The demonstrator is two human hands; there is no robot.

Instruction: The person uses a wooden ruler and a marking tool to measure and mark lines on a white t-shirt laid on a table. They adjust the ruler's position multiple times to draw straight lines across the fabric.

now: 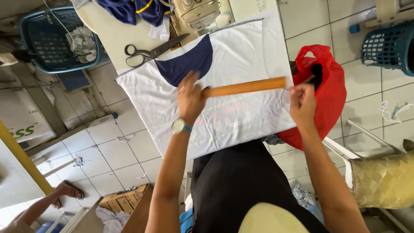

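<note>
A white piece of fabric (233,64) lies spread on the table, with a dark navy curved piece (187,62) on its far part. My left hand (189,95) presses one end of a long wooden ruler (246,87) flat on the white fabric. A watch sits on that wrist. My right hand (302,101) is at the ruler's other end near the fabric's right edge, fingers pinched as if on something small that I cannot make out.
Black scissors (151,52) lie on the table beyond the fabric, beside a sewing machine (196,15). A red plastic bag (323,95) hangs at the table's right. Blue baskets (47,39) (388,45) stand on the tiled floor. Another person's foot (64,192) shows at lower left.
</note>
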